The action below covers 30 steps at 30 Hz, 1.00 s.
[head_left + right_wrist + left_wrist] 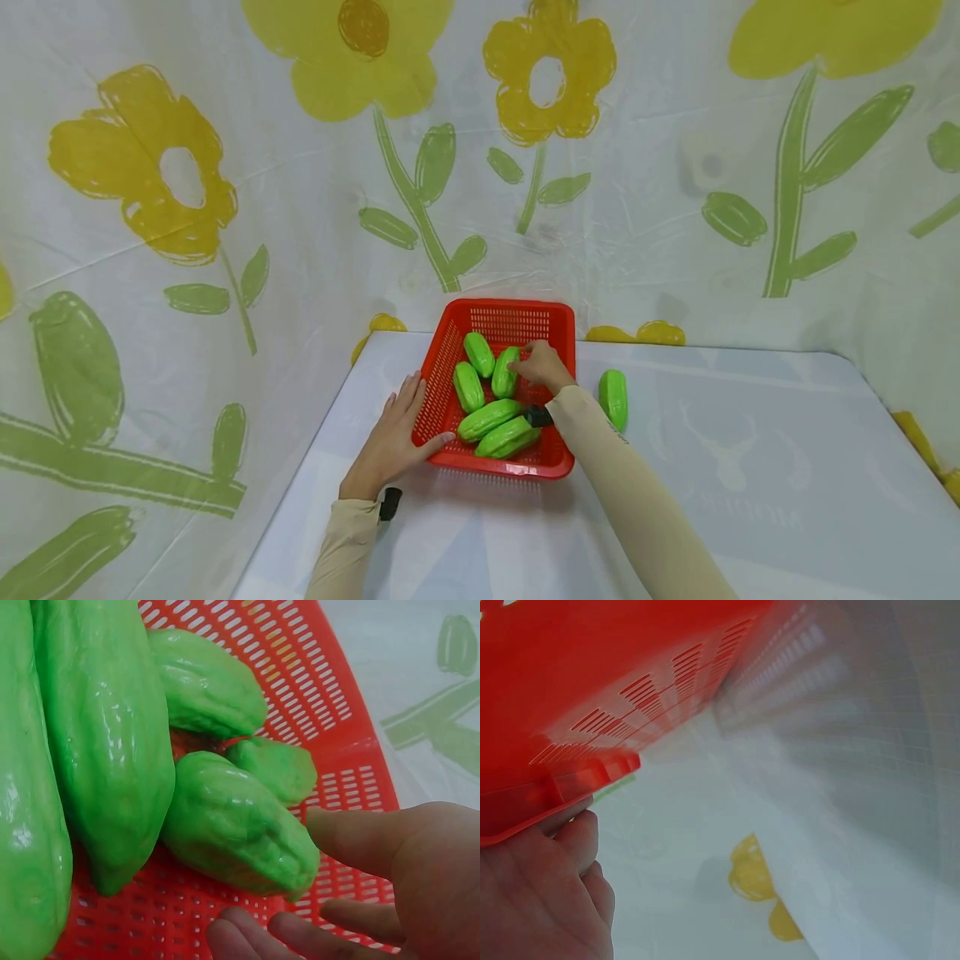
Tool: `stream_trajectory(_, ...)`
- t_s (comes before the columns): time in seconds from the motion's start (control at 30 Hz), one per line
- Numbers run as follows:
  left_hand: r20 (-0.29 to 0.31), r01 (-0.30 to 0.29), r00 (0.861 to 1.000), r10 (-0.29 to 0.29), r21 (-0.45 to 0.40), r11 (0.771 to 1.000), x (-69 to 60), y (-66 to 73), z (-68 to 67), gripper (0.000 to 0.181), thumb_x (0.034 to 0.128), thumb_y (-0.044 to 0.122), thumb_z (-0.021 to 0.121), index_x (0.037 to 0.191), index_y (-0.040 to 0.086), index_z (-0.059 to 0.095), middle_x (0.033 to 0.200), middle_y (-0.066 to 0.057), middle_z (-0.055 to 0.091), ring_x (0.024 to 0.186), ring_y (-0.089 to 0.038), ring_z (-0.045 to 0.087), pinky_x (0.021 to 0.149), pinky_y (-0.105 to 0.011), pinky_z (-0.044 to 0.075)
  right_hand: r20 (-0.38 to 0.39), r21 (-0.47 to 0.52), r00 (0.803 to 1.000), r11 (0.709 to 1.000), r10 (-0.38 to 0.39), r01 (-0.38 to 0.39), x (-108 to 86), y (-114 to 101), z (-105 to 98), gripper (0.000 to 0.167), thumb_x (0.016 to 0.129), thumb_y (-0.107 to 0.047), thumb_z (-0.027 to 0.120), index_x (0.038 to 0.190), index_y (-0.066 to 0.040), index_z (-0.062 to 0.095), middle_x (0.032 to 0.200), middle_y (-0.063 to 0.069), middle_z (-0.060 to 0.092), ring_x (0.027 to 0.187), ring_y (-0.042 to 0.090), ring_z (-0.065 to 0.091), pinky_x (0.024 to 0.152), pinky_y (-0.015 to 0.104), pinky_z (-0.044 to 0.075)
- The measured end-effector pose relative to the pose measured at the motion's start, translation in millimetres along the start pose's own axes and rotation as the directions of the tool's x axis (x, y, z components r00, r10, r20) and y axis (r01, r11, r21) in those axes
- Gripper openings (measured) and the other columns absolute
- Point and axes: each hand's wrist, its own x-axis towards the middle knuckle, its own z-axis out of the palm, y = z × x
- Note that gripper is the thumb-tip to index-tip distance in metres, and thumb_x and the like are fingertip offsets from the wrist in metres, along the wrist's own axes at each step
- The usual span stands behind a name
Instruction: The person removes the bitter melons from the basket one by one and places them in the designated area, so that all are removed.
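Right wrist view shows a green gourd point(240, 829) lying between the thumb and the other fingers of the right hand point(435, 877). Its skin is bright and glossy, with lumpy ridges along the length and a somewhat darker shade towards the end near the thumb. The thumb and the fingers stand apart, not clamped; the thumb tip is at the end of the gourd, but I cannot tell whether it presses. This gourd is inside a red plastic basket point(502, 469) with slotted walls, whose mesh shows between the fingers and the gourd.

Beyond the fingertips lie four other gourds point(489, 419) in the same basket: two just beside the held-out thumb's gourd, and two nearer to the person.

To the left of these fingers, the left hand point(390, 442) has its fingers nearly straight along the outside of the basket, with the thumb spread over the near rim.

To the right of the right fingers, outside the basket, one more gourd point(613, 400) lies on the pale table point(720, 483). Farther behind the fingertips hangs a white cloth point(645, 208) with yellow flowers.
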Motion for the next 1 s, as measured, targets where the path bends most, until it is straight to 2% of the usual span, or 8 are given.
stream_trajectory(0.17, -0.001, 0.000, 1.000, 0.000, 0.004, 1.000, 1.3, 0.5, 0.3, 0.108, 0.0886, 0.067, 0.063, 0.164, 0.004, 0.020, 0.175, -0.013, 0.015, 0.163, -0.033, 0.014, 0.131, -0.058, 0.018, 0.003, 0.001, 1.000, 1.000, -0.002, 0.002, 1.0, 1.8, 1.5, 0.069, 0.096, -0.027, 0.073, 0.150, 0.005, 0.045, 0.136, 0.024, 0.064, 0.095, 0.032, 0.073, 0.079, 0.036, 0.062)
stream_trajectory(0.4, 0.008, -0.002, 1.000, 0.002, -0.009, 1.000, 0.5, 1.1, -0.6, 0.107, 0.0890, 0.066, 0.063, 0.165, 0.004, 0.019, 0.175, -0.012, 0.014, 0.164, -0.033, 0.013, 0.132, -0.057, 0.016, 0.013, -0.023, 1.000, 1.000, -0.018, 0.018, 0.6, 3.5, 3.5, 0.070, 0.095, -0.027, 0.075, 0.149, 0.007, 0.046, 0.141, 0.025, 0.061, 0.087, 0.025, 0.071, 0.077, 0.035, 0.063)
stream_trajectory(0.53, 0.008, -0.003, 1.000, 0.003, -0.007, 1.000, 0.6, 0.8, -0.7, 0.107, 0.0890, 0.066, 0.063, 0.164, 0.003, 0.019, 0.175, -0.013, 0.014, 0.164, -0.033, 0.013, 0.132, -0.057, 0.017, 0.027, -0.023, 0.999, 0.999, -0.025, 0.026, 1.3, 3.5, 5.2, 0.070, 0.094, -0.025, 0.075, 0.148, 0.009, 0.046, 0.128, 0.024, 0.066, 0.085, 0.027, 0.073, 0.076, 0.036, 0.064)
stream_trajectory(0.7, 0.000, -0.007, 1.000, 0.007, -0.004, 1.000, 0.9, -0.3, -0.4, 0.107, 0.0887, 0.066, 0.064, 0.164, 0.003, 0.020, 0.175, -0.013, 0.015, 0.163, -0.033, 0.013, 0.132, -0.057, 0.017, 0.042, -0.013, 0.999, 1.000, -0.011, 0.012, 2.6, 2.8, 6.3, 0.060, 0.094, -0.024, 0.076, 0.139, 0.008, 0.054, 0.116, 0.021, 0.070, 0.085, 0.029, 0.075, 0.077, 0.039, 0.065)
stream_trajectory(1.0, -0.007, -0.011, 1.000, 0.011, -0.007, 1.000, 0.3, -0.8, 1.0, 0.107, 0.0891, 0.066, 0.063, 0.164, 0.003, 0.021, 0.175, -0.012, 0.015, 0.163, -0.033, 0.013, 0.131, -0.058, 0.018, 0.080, 0.024, 0.997, 1.000, 0.010, -0.012, 3.3, 2.8, 8.1, 0.059, 0.094, -0.021, 0.077, 0.140, 0.006, 0.051, 0.120, 0.022, 0.068, 0.083, 0.024, 0.073, 0.071, 0.033, 0.064)
